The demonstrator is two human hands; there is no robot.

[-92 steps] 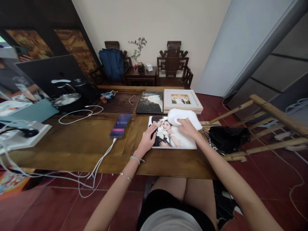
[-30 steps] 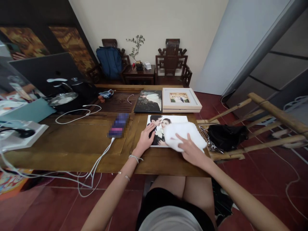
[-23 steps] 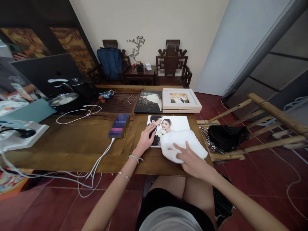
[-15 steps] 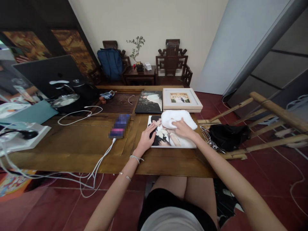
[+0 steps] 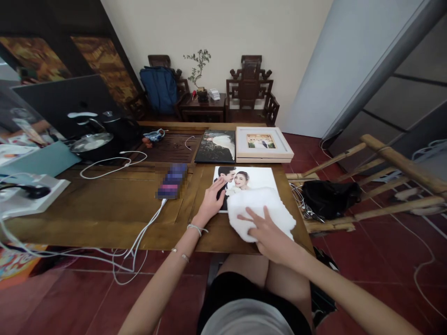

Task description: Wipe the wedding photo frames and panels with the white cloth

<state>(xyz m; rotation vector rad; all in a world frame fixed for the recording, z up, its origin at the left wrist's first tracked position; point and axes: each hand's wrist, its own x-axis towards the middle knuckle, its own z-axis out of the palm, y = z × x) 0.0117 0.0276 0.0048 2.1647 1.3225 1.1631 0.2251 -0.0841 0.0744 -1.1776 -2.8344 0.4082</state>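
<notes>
A photo panel (image 5: 260,176) printed with a couple lies flat on the wooden table (image 5: 115,200) in front of me. My left hand (image 5: 210,204) rests on its left edge, fingers stretched out flat. A fluffy white cloth (image 5: 240,200) covers the panel's lower right part and hangs past its near edge onto the table. Over the cloth is my right hand (image 5: 270,236), pressing and holding it with spread fingers; the thumb is partly hidden. Just beyond the panel lie a dark photo panel (image 5: 213,146) and a pale framed photo (image 5: 279,144).
To the left, a blurred-screen phone (image 5: 172,181) has white cables running off it. Farther left stand a white power strip (image 5: 42,197), a lidded pot (image 5: 92,144), a dark kettle (image 5: 120,125) and a laptop (image 5: 66,102). A bamboo rack (image 5: 352,209) with a black bag (image 5: 330,197) stands at right.
My right hand has drawn the white cloth from the panel's upper right down toward me, uncovering the upper part of the picture. My left hand has stayed on the left edge.
</notes>
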